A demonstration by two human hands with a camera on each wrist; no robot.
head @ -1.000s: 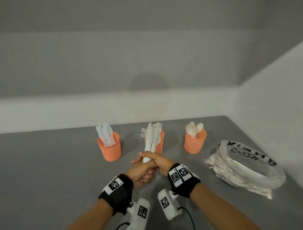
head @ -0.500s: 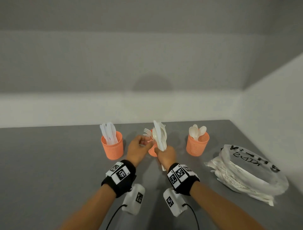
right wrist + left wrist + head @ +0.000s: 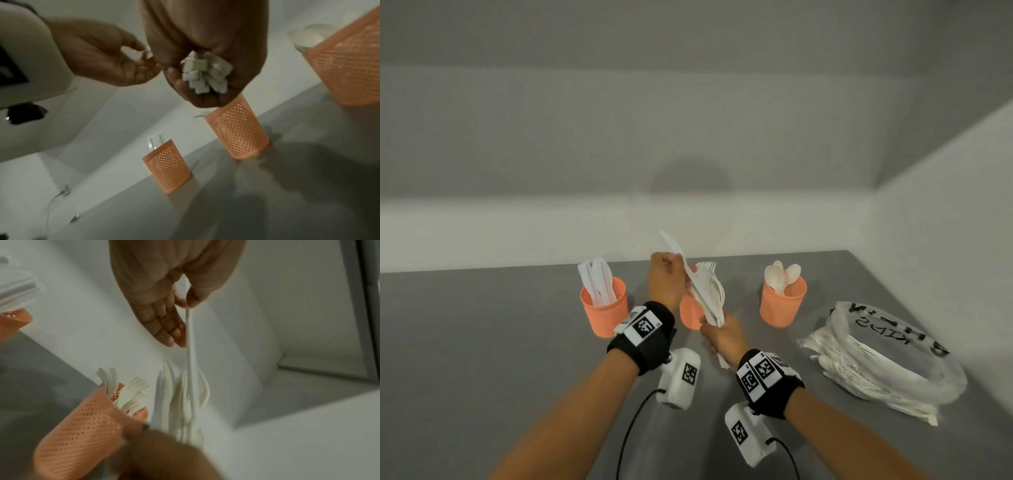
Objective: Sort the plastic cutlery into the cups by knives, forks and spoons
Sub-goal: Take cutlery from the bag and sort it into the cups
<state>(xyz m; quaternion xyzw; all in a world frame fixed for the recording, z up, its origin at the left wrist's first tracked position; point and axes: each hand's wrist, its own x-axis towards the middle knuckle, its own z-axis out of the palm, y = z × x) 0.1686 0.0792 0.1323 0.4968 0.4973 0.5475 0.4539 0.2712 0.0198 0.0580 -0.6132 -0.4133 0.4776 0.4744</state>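
A single knife is pinched out of the held bundle, just right of the knife cup.

The knife [image 3: 677, 257] is held by the left hand [image 3: 666, 279] between thumb and fingers, its long axis steep and tilted, blade up and away from the knife cup [image 3: 604, 308], which stands lower and to the left, nearer this hand than the other. The rest of the bundle [image 3: 710, 294] is clenched at its handle ends by the right hand [image 3: 722, 334], in front of the fork cup [image 3: 691, 313], further right of the knife cup. The spoon cup [image 3: 783, 305] stands furthest right. A turn of the knife, handle down, seems needed before the drop.
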